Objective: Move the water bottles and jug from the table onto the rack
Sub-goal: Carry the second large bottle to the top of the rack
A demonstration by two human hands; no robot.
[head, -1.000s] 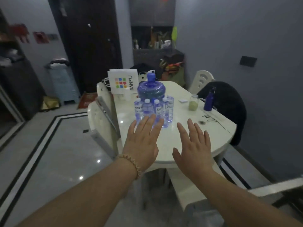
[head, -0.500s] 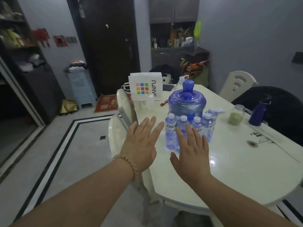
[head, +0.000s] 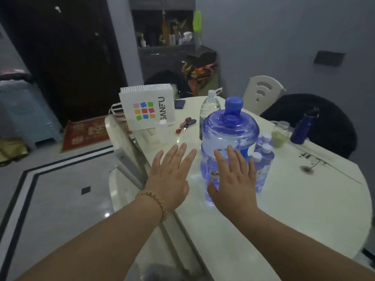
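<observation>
Head view: a large blue jug (head: 229, 136) stands on the pale tabletop (head: 304, 209). Small water bottles (head: 263, 163) cluster at the jug's right, partly hidden by the right hand (head: 233, 183). The left hand (head: 170, 179) hovers left of the jug. All fingers (head: 231, 157) are straight, slightly spread, holding nothing.

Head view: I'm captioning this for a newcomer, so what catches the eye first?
The big blue jug stands on the table, small water bottles clustered by its right side. The left hand and right hand stretch toward it, fingers straight, holding nothing. A white bag with coloured squares stands behind.
</observation>
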